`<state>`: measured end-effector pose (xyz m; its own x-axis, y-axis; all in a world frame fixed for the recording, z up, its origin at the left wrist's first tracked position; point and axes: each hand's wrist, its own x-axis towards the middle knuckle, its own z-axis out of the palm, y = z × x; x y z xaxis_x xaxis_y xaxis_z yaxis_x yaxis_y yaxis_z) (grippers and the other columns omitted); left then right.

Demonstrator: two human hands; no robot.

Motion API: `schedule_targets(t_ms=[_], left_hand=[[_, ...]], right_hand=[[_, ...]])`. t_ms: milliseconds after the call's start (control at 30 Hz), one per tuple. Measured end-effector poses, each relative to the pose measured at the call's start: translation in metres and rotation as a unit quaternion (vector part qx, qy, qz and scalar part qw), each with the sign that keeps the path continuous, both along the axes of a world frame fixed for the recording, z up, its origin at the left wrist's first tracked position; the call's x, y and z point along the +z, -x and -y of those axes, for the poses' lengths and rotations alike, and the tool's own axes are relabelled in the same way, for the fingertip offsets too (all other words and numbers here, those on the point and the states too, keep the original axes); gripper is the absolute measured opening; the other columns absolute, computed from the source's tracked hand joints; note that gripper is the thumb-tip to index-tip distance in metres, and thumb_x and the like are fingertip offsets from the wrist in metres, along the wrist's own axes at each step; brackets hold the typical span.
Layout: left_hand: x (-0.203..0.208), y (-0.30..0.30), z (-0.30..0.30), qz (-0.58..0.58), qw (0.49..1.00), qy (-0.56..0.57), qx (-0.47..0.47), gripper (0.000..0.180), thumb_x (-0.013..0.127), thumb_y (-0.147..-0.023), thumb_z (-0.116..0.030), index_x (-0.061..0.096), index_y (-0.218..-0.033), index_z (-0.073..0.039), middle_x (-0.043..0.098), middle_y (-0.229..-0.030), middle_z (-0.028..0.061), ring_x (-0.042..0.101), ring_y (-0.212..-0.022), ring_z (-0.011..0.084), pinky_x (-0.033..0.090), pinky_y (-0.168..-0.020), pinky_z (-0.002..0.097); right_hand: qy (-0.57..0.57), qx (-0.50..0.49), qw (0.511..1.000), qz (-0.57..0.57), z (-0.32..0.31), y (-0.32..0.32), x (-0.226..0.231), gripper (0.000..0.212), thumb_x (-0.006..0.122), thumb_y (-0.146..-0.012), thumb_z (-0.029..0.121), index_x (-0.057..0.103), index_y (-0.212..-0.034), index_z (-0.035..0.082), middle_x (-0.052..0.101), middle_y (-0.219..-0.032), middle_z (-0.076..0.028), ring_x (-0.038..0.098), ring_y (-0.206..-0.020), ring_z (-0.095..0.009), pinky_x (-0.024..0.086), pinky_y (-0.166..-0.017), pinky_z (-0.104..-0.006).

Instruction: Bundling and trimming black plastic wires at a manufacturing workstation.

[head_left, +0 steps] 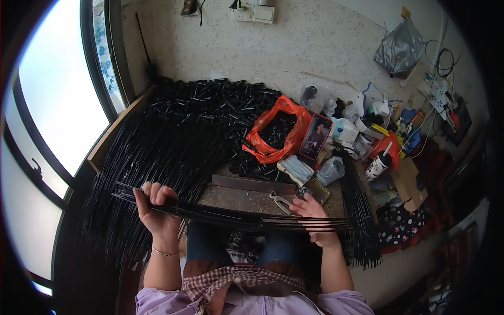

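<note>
Several thin black rods (220, 213) sit gripped in our left hand (157, 212) and cross our loosely spread right hand (316, 212), near the metal pincers (274, 196).

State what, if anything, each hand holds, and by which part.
The left hand holds a bundle of long, thin black rods near its left end; the right hand, unclear.

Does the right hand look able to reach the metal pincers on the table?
Probably yes: the metal pincers lie near the right hand, with nothing on top, though the black rods crossing that hand may hinder it.
</note>
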<state>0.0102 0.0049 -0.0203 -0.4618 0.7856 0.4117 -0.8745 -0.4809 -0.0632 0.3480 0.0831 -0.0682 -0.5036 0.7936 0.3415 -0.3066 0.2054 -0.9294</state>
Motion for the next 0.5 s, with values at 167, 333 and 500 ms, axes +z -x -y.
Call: schedule_targets(t_ms=[167,333,500], left_hand=[[-0.12,-0.08,0.017,0.018,0.931,0.261,-0.255,0.028,0.056,-0.08,-0.03,0.061,-0.083,-0.003,0.06,-0.101,0.0114,0.05,-0.106,0.029,0.038,-0.093,0.0409],[-0.228,-0.123,0.011,-0.117,0.661,0.524,-0.524,0.05,0.053,-0.075,-0.046,0.058,-0.097,-0.001,0.059,-0.101,0.0159,0.053,-0.099,0.028,0.039,-0.091,0.0427],[-0.307,-0.117,0.009,-0.349,0.52,0.558,-0.544,0.055,0.051,-0.079,-0.051,0.064,-0.083,0.001,0.063,-0.073,0.0164,0.062,-0.072,0.0274,0.05,-0.07,0.038]], right_hand=[[-0.123,-0.113,0.917,-0.363,0.009,-0.025,0.078,0.06,0.057,-0.078,0.05,0.043,-0.115,0.004,0.044,-0.069,0.001,0.043,-0.062,-0.009,0.042,-0.057,-0.0195],[-0.086,-0.262,0.9,-0.337,0.028,0.015,0.088,0.042,0.041,-0.089,0.047,0.046,-0.097,0.006,0.035,-0.064,0.002,0.03,-0.053,-0.007,0.032,-0.049,-0.0181],[-0.004,-0.194,0.968,-0.159,0.044,0.047,0.063,0.021,0.048,-0.09,0.023,0.048,-0.093,0.002,0.051,-0.079,-0.005,0.053,-0.069,-0.012,0.045,-0.061,-0.0246]])
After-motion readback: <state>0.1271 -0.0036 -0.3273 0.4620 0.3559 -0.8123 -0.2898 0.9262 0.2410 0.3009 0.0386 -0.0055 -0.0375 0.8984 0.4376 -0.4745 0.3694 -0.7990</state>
